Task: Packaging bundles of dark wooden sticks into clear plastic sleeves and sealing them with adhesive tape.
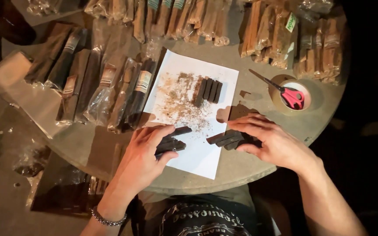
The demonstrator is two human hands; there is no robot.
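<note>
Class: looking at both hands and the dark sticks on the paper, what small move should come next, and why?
Probably the left hand should square its dark sticks into a tidy bundle on the paper. They lie splayed under its fingers, while four sticks further up already sit side by side. The right hand covers another loose group.

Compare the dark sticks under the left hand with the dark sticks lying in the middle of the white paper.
The sticks under the left hand, the held sticks, lie nearly crosswise at the paper's near edge; the middle sticks stand lengthwise, side by side, untouched. The held sticks are loosely stacked; the middle sticks form a neat row beside brown crumbs. Both are dark, short, bar-shaped.
</note>
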